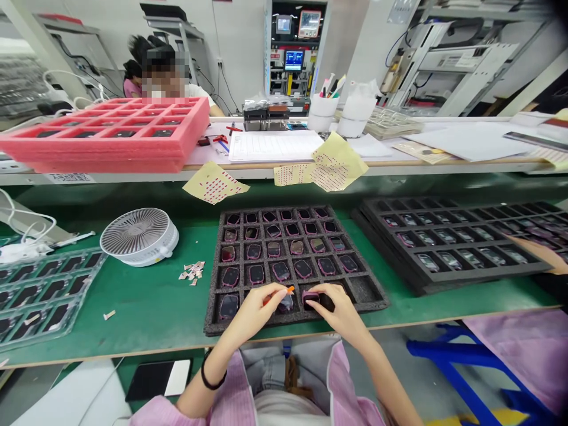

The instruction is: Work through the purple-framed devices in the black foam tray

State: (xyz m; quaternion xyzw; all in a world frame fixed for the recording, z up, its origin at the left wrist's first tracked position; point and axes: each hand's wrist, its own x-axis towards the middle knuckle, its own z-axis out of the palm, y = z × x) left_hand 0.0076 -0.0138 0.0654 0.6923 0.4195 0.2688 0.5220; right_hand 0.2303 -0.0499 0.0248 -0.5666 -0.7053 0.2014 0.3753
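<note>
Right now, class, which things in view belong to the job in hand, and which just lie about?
Apparently in use:
- black foam compartmented tray
- dark pink-rimmed rectangular device, in right hand
- slim orange object, in left hand

Apparently lying about:
- round white fan
- white cylindrical pen cup

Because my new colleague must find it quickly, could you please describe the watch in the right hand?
On the green table, the dark foam tray lies front and centre. At its near edge, look for the right hand. The watch is the pink-edged one it pinches, whereas the watches one row behind lie untouched in their cells.
</note>
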